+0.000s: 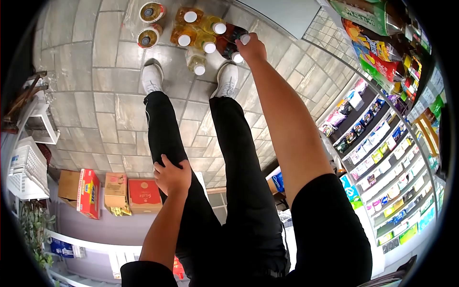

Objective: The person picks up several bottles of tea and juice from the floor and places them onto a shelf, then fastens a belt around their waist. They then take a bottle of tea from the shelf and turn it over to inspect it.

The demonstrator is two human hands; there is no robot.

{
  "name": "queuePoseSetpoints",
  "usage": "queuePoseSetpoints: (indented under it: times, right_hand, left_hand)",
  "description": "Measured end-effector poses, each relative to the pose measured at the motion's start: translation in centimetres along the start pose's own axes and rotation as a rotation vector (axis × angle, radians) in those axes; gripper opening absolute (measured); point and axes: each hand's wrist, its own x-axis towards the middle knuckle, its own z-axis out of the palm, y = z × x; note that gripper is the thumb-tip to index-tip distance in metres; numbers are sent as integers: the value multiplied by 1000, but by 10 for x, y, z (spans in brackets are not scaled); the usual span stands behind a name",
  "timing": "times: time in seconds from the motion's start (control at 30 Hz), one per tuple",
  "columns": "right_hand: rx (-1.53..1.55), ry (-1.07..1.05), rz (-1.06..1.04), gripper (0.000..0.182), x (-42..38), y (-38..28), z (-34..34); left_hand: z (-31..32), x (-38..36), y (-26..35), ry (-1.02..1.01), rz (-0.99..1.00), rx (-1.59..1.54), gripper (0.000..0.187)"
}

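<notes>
My right hand (pixel 252 49) is closed round the white cap of a dark bottle (pixel 234 33) on the tiled floor. A second dark bottle (pixel 226 48) stands just beside it. To their left are several bottles of yellow and amber liquid (pixel 195 31) with white caps, and a pale bottle (pixel 196 62) sits nearest my shoes. Two round tubs (pixel 152 12) (pixel 147 37) stand further left. My left hand (pixel 171 177) rests on my left knee with its fingers spread and nothing in it.
Cardboard boxes (pixel 145 193) line the lower left, near a white basket (pixel 27 168). Shelves of small packets (pixel 387 167) curve along the right. Bagged snacks (pixel 370 48) hang at the upper right, and a pale panel (pixel 282 14) lies beyond the bottles.
</notes>
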Motion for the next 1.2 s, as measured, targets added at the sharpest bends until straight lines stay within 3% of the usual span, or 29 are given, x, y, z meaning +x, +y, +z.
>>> queuePoseSetpoints:
  times: [0.23, 0.3, 0.57, 0.87, 1.2]
  right_hand:
    - [15, 20, 15, 57, 7, 2, 0]
    - [-28, -11, -90, 55, 10, 8, -6]
    - [-22, -29, -79, 51, 8, -2, -14]
    - [-58, -60, -117, 45, 6, 3, -20]
    - [-95, -37, -295, 50, -5, 84, -54]
  left_hand:
    - [-21, -5, 19, -86, -26, 42, 72]
    - [-19, -6, 20, -82, -29, 49, 72]
    - [-7, -6, 23, -16, 0, 98, 72]
    - [-8, -7, 33, -73, -31, 108, 71]
    - [-7, -13, 41, 12, 9, 153, 70]
